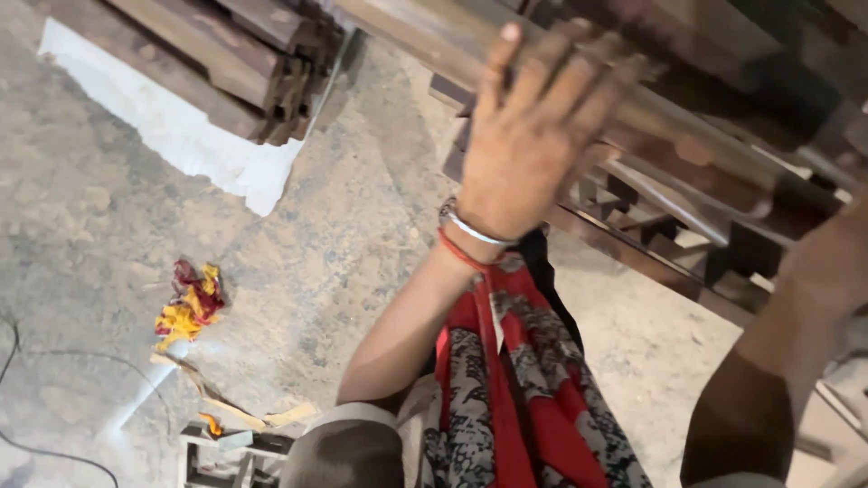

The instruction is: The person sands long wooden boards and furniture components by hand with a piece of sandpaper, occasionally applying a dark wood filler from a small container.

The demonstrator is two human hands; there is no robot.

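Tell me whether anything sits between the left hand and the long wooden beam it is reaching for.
Nothing visible does. The left hand lies flat against the long wooden beam, fingers spread over it. The right hand is hidden; only its forearm shows, reaching toward the stacked timber.

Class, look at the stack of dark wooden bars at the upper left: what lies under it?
Under the stack of wooden bars lies a white sheet on the dusty floor. Only its front edge shows; the bars cover the rest.
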